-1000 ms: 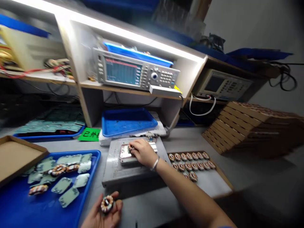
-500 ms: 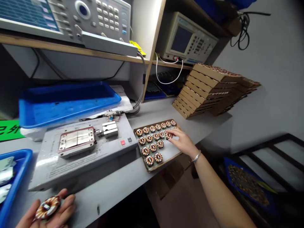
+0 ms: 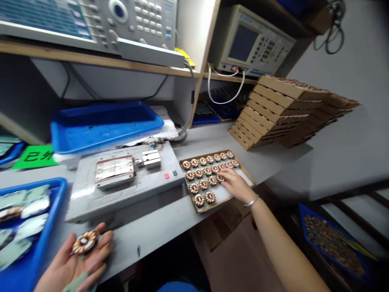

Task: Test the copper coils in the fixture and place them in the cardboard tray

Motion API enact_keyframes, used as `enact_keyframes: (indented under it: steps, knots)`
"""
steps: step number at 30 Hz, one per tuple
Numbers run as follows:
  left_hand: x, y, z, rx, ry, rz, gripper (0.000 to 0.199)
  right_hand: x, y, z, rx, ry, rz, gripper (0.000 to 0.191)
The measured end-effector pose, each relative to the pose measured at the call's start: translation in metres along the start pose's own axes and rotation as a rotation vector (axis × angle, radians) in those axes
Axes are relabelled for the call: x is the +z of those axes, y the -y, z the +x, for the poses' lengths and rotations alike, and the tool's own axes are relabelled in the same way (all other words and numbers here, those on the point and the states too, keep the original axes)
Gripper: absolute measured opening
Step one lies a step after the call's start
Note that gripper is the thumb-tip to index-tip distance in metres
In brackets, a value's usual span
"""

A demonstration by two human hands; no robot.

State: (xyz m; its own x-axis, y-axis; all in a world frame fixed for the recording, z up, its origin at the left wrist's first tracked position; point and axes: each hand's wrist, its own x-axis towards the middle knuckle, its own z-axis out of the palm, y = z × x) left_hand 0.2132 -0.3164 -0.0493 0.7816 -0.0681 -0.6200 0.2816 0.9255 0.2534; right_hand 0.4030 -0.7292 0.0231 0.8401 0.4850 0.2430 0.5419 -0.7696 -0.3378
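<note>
My left hand (image 3: 88, 259) is at the lower left, palm up. Its thumb and fingers hold a toroidal coil (image 3: 85, 242), an orange and white wound ring with a pale label at its centre. Against its lower fingers shows a grey-green piece (image 3: 79, 282), partly cut off by the picture's edge. On the right, my right hand (image 3: 236, 184) reaches over a shallow cardboard tray (image 3: 209, 208) holding rows of similar coils. Its fingertips close on one toroidal coil (image 3: 221, 178) in the third row; fingers partly hide that coil.
A grey test fixture (image 3: 121, 198) with a metal plate stands between my hands. Blue trays (image 3: 57, 202) lie at the left and behind it. Stacked cardboard trays (image 3: 267, 109) rise at the back right. Instruments (image 3: 252, 44) sit on the shelves above.
The view has shifted, so the bench appears further right. My right hand has brought its coil lower, into the third row of the tray. My left hand still holds its coil.
</note>
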Motion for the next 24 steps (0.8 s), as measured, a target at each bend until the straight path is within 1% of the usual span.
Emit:
enact_keyframes:
  steps: [2, 4, 6, 7, 8, 9, 11, 12, 14, 15, 17, 18, 20, 22, 24]
  knots:
    - [0.010, 0.006, -0.009, 0.074, 0.097, 0.101, 0.035, -0.006, 0.012, 0.001, -0.023, -0.017, -0.108, 0.035]
    - [0.016, 0.008, -0.014, 0.102, 0.192, 0.127, 0.040, -0.013, 0.036, 0.011, -0.079, -0.083, -0.198, 0.034]
    - [0.018, 0.007, -0.016, 0.106, 0.266, 0.124, 0.046, -0.015, 0.077, 0.027, -0.195, -0.130, -0.180, 0.034]
    - [0.018, 0.006, -0.016, 0.099, 0.299, 0.125, 0.049, -0.012, 0.102, 0.035, -0.277, -0.118, -0.125, 0.034]
    - [0.018, 0.006, -0.017, 0.086, 0.330, 0.125, 0.052, -0.005, 0.130, 0.043, -0.364, -0.080, -0.051, 0.035]
    - [0.017, 0.005, -0.017, 0.068, 0.364, 0.123, 0.055, 0.005, 0.159, 0.050, -0.452, -0.012, 0.018, 0.035]
    - [0.013, 0.005, -0.017, 0.025, 0.453, 0.109, 0.056, 0.034, 0.215, 0.060, -0.618, 0.130, 0.122, 0.033]
    - [0.011, 0.005, -0.017, 0.005, 0.500, 0.103, 0.057, 0.050, 0.239, 0.063, -0.682, 0.205, 0.139, 0.034]
    - [0.007, 0.006, -0.016, -0.025, 0.577, 0.106, 0.062, 0.083, 0.275, 0.065, -0.781, 0.335, 0.108, 0.041]
    - [0.005, 0.007, -0.015, -0.036, 0.603, 0.116, 0.066, 0.096, 0.287, 0.065, -0.828, 0.392, 0.070, 0.040]
    - [0.003, 0.006, -0.015, -0.048, 0.632, 0.140, 0.072, 0.113, 0.300, 0.065, -0.899, 0.478, 0.010, 0.032]
    - [0.002, 0.006, -0.015, -0.054, 0.647, 0.144, 0.073, 0.116, 0.302, 0.067, -0.912, 0.506, 0.014, 0.027]
    - [0.004, 0.004, -0.016, -0.048, 0.657, 0.114, 0.068, 0.111, 0.300, 0.076, -0.854, 0.505, 0.108, 0.024]
    - [0.006, 0.002, -0.017, -0.037, 0.636, 0.064, 0.059, 0.098, 0.292, 0.093, -0.735, 0.426, 0.253, 0.027]
    - [0.008, 0.002, -0.017, -0.028, 0.593, 0.037, 0.051, 0.083, 0.281, 0.116, -0.620, 0.282, 0.335, 0.030]
